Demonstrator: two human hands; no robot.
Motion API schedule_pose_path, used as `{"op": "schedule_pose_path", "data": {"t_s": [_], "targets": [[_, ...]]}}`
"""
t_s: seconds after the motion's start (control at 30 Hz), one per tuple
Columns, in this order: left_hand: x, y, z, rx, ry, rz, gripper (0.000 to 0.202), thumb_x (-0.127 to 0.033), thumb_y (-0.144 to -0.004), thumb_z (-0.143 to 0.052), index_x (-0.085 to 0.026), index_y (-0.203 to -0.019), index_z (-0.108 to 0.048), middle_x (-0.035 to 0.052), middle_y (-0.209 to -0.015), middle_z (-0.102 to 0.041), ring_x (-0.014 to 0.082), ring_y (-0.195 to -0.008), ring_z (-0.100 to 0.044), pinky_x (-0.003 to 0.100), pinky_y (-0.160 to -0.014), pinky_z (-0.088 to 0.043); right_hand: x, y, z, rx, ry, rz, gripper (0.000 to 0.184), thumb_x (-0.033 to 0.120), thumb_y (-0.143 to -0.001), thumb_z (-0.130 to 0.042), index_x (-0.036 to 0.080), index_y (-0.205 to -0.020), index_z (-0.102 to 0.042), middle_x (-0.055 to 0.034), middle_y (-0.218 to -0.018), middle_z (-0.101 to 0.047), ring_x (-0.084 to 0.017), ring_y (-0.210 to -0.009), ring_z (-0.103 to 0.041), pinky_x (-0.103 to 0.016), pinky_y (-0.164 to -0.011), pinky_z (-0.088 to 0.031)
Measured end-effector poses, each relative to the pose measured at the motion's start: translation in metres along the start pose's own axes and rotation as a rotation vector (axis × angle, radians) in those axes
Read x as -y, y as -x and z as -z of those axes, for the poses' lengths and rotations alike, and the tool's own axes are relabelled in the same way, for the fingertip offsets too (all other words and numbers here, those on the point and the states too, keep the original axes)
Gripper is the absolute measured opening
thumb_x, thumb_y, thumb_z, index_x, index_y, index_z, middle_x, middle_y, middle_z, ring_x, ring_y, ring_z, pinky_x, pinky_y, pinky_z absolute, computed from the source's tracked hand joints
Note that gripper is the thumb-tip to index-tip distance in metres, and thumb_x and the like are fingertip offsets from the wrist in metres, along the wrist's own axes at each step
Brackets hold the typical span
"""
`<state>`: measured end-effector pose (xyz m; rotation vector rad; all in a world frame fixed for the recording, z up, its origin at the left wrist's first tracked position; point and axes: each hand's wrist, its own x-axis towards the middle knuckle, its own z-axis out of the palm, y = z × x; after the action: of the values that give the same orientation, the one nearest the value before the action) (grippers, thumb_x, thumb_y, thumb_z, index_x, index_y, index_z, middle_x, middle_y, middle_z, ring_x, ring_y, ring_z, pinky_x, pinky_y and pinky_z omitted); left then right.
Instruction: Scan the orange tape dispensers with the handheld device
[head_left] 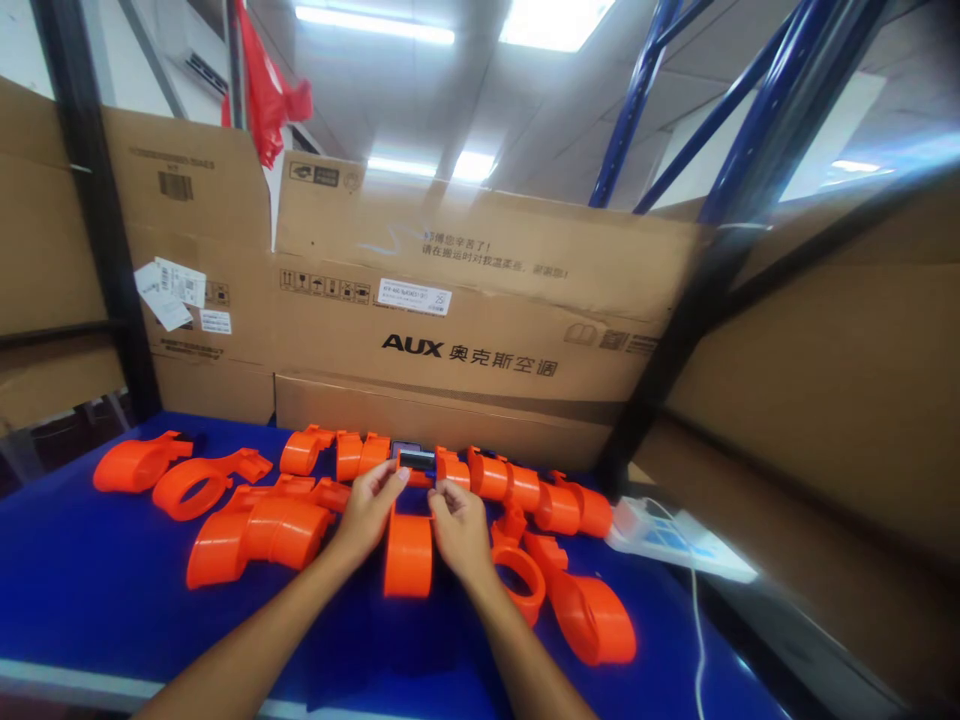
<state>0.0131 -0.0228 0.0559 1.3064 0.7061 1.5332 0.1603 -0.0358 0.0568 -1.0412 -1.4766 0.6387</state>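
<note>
In front of me, between my hands, is an orange plastic ring part [409,556] with its wide loop hanging toward me. At its upper end sits a small black piece [417,460] with a pale edge. My left hand [372,508] grips the left side of that upper end, its thumb beside the black piece. Closed in a pinch, my right hand [460,528] holds the right side, and its fingertips partly cover the part. Just behind my fingers stands another orange ring part [453,468].
Several more orange ring parts lie on the blue table [97,600], some at left [135,464], others at right [596,615]. Cardboard [337,330] walls the back. A white power strip [686,545] with a cable [699,640] lies at right, near a dark rack post [660,370].
</note>
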Motion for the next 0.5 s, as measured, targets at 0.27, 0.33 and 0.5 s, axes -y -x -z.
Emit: {"op": "schedule_pose_path", "data": {"t_s": [0.27, 0.33, 0.5], "targets": [[-0.0029, -0.0024, -0.001, 0.025, -0.036, -0.019, 0.039, -0.048, -0.084, -0.065, -0.016, -0.106, -0.07, 0.0066, -0.096, -0.073, 0.0233, -0.091, -0.064, 0.031, -0.082, -0.047, 0.005, 0.0019, 0.0004, -0.032, 0.045, 0.012, 0.028, 0.033, -0.081, -0.051, 0.02, -0.057, -0.043, 0.0046, -0.058, -0.035, -0.011, -0.055, -0.034, -0.022, -0.05, -0.028], [-0.0047, -0.0021, -0.0022, 0.016, -0.038, -0.021, 0.038, -0.048, -0.084, -0.065, -0.016, -0.104, -0.07, 0.0067, -0.096, -0.073, 0.0232, -0.091, -0.064, 0.031, -0.084, -0.047, 0.0046, 0.0014, 0.0004, -0.04, 0.044, 0.002, 0.028, 0.033, -0.08, -0.052, 0.02, -0.057, -0.045, 0.0045, -0.058, -0.036, -0.011, -0.055, -0.034, -0.022, -0.051, -0.028], [-0.0053, 0.007, -0.0029, -0.15, -0.029, 0.02, 0.037, -0.053, -0.082, -0.064, -0.017, -0.087, -0.069, 0.006, -0.085, -0.071, 0.0233, -0.087, -0.064, 0.03, -0.079, -0.049, 0.0023, -0.001, -0.0002, -0.006, -0.054, -0.043, 0.023, 0.035, -0.078, -0.055, 0.018, -0.063, -0.054, 0.0034, -0.06, -0.045, -0.011, -0.057, -0.04, -0.022, -0.053, -0.033]]}}
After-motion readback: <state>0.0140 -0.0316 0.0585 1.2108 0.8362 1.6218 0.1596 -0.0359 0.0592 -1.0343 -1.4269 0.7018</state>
